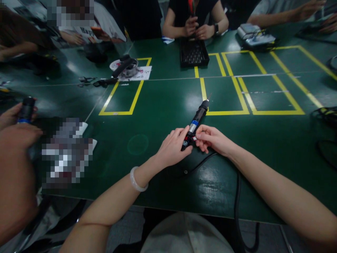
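Writing: "Happ" legible on 1 shirt (88,31), far left. Marks on white sheet (144,73) too small to read. Tool (197,119): silver patch and blue band, no lettering I can make out.

Tool: black, slim cylinder, lying aslant over green table (163,95), near centre; narrow tip points far and right. Red and dark parts at near end.

Left hand (173,146): partly closed over tool's near part, fingers together and gently bent, thumb apart on near side. 1 pale, glossy bracelet (138,179) on that wrist.

Right hand (212,140): fingers curled, thumb and forefinger pinched on 1 small white piece (195,138) at tool's near end, right side.

Table: smooth, shiny. Yellow tape (116,113) in straight-sided outlines, 1 at left, several at right. Black cable (237,196) hangs over near edge, right.

Far centre: 1 black tray (195,65), rows of small pale spots inside; 2 co-worker hands (198,29) above, red item (191,7) between them. Left edge: co-worker holds 1 black, blue-banded cylinder (25,109).
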Demonstrator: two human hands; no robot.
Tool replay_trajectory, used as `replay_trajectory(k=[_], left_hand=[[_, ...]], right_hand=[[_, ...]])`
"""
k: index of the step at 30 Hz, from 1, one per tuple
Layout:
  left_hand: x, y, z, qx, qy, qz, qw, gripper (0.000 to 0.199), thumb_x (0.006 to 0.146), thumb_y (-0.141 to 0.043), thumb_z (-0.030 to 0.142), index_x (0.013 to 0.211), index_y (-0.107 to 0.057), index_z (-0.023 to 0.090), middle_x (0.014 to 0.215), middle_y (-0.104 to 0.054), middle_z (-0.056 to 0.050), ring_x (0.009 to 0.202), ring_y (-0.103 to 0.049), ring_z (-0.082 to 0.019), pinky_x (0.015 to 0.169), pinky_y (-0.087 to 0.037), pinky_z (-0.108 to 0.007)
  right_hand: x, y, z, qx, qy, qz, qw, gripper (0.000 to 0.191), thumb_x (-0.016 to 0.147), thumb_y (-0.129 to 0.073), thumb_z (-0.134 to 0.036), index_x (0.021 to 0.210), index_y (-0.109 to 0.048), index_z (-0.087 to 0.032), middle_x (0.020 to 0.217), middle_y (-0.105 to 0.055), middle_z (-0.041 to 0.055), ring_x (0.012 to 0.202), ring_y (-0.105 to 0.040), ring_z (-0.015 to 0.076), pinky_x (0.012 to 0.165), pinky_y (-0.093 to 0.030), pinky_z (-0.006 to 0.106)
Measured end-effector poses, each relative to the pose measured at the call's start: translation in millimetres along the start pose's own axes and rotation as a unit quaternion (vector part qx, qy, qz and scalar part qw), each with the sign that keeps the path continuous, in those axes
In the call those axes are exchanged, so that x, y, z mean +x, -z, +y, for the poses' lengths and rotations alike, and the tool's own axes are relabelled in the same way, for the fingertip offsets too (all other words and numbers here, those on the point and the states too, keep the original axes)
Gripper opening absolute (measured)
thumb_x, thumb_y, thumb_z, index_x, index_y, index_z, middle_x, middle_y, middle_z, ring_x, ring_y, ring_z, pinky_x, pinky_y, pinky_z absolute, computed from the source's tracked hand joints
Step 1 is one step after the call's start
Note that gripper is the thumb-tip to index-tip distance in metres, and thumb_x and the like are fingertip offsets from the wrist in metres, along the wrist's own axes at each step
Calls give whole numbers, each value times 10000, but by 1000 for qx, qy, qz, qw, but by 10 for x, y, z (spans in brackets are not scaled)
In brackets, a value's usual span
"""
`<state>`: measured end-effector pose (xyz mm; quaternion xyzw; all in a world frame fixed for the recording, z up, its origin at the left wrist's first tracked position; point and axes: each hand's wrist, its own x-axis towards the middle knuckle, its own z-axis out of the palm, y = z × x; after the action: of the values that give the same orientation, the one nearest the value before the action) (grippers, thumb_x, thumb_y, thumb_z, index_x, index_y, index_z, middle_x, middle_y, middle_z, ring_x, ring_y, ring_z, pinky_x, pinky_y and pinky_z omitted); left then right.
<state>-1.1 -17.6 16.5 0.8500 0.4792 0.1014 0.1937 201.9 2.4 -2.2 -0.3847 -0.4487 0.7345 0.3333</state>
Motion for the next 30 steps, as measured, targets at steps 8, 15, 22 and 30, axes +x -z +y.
replay_trajectory(k=[8, 15, 22, 30], left_hand=[[-10, -34, -23, -4, -1, 17, 1000, 693, 904, -491, 396, 1513, -328, 106, 1364, -490, -142, 1202, -485, -274, 1055, -410, -427], [-13, -87, -11, -8, 12, 26, 1000, 712, 891, -499, 410, 1515, -335, 109, 1348, -489, -144, 1176, -494, -277, 1022, -424, -434], [-10, -74, -1, -4, 7, 32, 999, 702, 893, -495, 409, 1515, -337, 125, 1347, -490, -139, 1175, -494, -274, 1028, -418, -427], [-17, -65, 9, -3, 9, 28, 1000, 696, 892, -494, 404, 1514, -333, 137, 1346, -486, -139, 1171, -498, -272, 1026, -419, -427]], right_hand=[[-1, 43, -7, 22, -1, -18, 1000, 357, 756, -807, -348, 945, -563, -168, 683, -686, -14, 453, -605, 89, 368, -488, 162], [-46, 98, -56, -64, 4, -132, 989, 363, 803, -779, -352, 1018, -551, -169, 784, -713, 19, 673, -730, 167, 534, -600, 241], [-29, 157, -63, -113, 0, -140, 984, 330, 804, -771, -395, 936, -592, -151, 792, -666, 11, 699, -712, 151, 553, -605, 243], [-50, 133, -71, -183, 35, -133, 974, 267, 865, -704, -399, 930, -607, -158, 792, -652, 14, 654, -654, 111, 529, -555, 201]])
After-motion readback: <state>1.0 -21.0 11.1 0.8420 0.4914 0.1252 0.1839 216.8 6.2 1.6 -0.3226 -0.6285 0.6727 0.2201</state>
